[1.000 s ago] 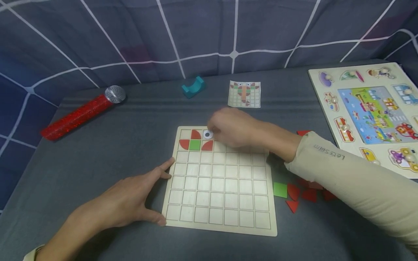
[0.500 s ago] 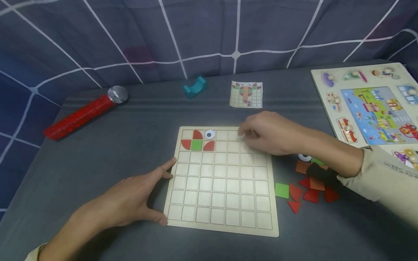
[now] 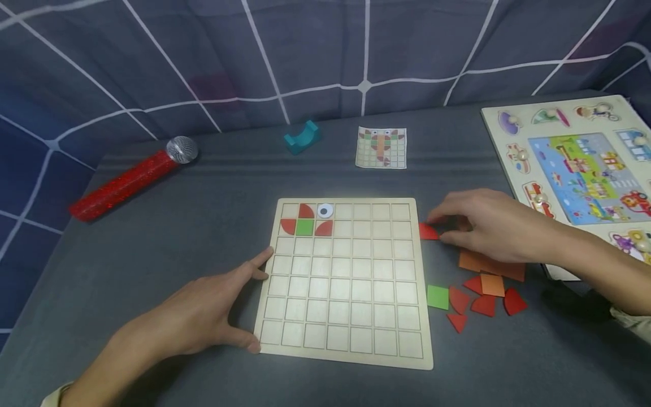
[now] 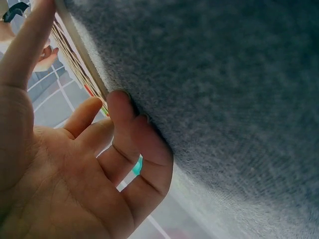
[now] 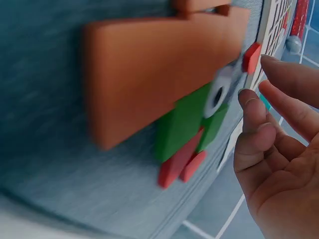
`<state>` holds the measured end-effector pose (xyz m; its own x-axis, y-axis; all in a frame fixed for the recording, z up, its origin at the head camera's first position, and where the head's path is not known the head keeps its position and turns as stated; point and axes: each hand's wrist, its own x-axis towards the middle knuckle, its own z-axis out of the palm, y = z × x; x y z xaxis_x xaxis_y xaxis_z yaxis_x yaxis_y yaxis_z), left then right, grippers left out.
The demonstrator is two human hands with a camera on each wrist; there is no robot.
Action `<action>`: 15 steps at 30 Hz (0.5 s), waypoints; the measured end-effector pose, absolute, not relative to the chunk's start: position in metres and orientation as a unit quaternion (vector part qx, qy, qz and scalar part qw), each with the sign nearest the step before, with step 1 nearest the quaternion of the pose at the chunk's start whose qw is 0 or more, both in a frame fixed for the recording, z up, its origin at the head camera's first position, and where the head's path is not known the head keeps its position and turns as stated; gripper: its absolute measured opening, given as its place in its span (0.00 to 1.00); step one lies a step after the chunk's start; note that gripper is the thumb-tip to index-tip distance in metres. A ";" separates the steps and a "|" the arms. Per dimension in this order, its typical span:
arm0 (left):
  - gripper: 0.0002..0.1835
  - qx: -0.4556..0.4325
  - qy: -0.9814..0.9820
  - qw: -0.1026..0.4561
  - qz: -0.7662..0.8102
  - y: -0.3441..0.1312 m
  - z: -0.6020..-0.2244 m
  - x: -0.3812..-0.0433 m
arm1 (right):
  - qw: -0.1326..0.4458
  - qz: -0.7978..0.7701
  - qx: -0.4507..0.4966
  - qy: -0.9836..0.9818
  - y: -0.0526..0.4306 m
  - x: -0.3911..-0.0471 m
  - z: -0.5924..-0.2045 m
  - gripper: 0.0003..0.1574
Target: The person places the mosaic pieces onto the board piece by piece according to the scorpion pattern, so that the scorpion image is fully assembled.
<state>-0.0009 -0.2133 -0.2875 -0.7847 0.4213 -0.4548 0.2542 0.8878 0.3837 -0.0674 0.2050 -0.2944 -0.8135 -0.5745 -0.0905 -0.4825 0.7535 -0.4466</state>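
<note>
My left hand (image 3: 198, 311) rests against the left edge of a wooden grid board (image 3: 351, 285), thumb at the lower corner and fingertips higher up. In the board's upper left cells lie red quarter-circle pieces (image 3: 324, 228), a green square (image 3: 304, 228) and a white eye piece (image 3: 325, 211). My right hand (image 3: 488, 226) is beyond the board's right edge, thumb and index finger spread beside a red piece (image 3: 428, 232). In the right wrist view a small gap shows between the fingers and that red piece (image 5: 252, 59). Under this hand lie orange (image 5: 144, 74), green (image 5: 184, 119) and eye pieces (image 5: 218, 92).
Loose red pieces (image 3: 484, 306), a green square (image 3: 438, 297) and an orange square (image 3: 492, 285) lie right of the board. A pattern card (image 3: 381, 148), a teal arch block (image 3: 302, 137), a red microphone (image 3: 127, 186) and a knobbed picture puzzle (image 3: 519, 169) lie around it.
My right hand has left the eye piece in the top row and moved right, off the board, to the loose pieces. The left hand stays at the board's edge.
</note>
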 end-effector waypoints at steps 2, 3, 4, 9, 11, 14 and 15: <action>0.73 0.179 0.933 0.274 0.152 -0.213 -0.288 -0.001 | 0.109 -0.207 -0.282 0.930 0.212 -0.067 -0.297 0.20; 0.73 0.178 0.932 0.275 0.152 -0.214 -0.288 -0.001 | 0.107 -0.205 -0.280 0.932 0.215 -0.066 -0.297 0.20; 0.73 0.178 0.933 0.275 0.151 -0.214 -0.288 -0.001 | 0.105 -0.204 -0.278 0.933 0.218 -0.065 -0.298 0.20; 0.73 0.178 0.931 0.277 0.155 -0.214 -0.288 -0.001 | 0.089 -0.206 -0.267 0.937 0.231 -0.063 -0.301 0.19; 0.73 0.178 0.931 0.279 0.157 -0.214 -0.288 -0.001 | 0.083 -0.213 -0.265 0.937 0.236 -0.062 -0.303 0.19; 0.73 0.177 0.931 0.280 0.156 -0.214 -0.288 -0.001 | 0.076 -0.215 -0.261 0.938 0.241 -0.061 -0.305 0.19; 0.73 0.176 0.931 0.279 0.156 -0.214 -0.288 -0.001 | 0.076 -0.214 -0.258 0.939 0.242 -0.061 -0.305 0.19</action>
<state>-0.0010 -0.2139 -0.2884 -0.7816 0.4155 -0.4653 0.2414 0.8892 0.3887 -0.0615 0.2416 -0.3052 -0.8555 -0.5167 -0.0332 -0.4513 0.7756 -0.4414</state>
